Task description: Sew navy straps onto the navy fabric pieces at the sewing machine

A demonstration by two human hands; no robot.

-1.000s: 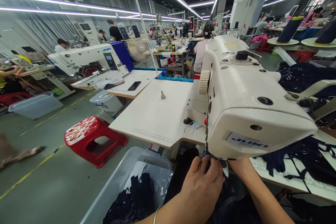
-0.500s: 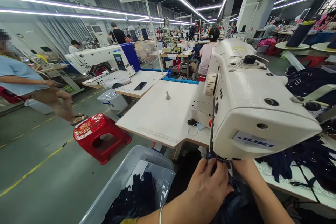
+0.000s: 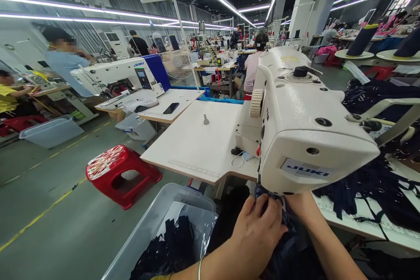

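Below the head of a white JUKI sewing machine (image 3: 315, 140), my left hand (image 3: 259, 227) has its fingers curled and pressed onto navy fabric (image 3: 290, 249). The fabric looks shiny and bunched, and it hangs down toward my lap. My right hand (image 3: 300, 205) reaches in under the machine head from the right. Its fingers are hidden behind the machine and my left hand, so their grip does not show. A narrow dark strip runs up along the machine's left side from my left fingertips. The needle area is out of sight.
A clear plastic bin (image 3: 157, 223) with dark cloth pieces stands at lower left, near a red stool (image 3: 123, 175). A small grey metal piece (image 3: 206, 119) lies on the white table (image 3: 187, 144). Navy straps (image 3: 370, 188) with rings pile up at right. Several people are farther off.
The view has turned slightly right. The person in light blue at left now stands farther back, behind the other JUKI machine. My hands keep nearly the same place under the machine head.
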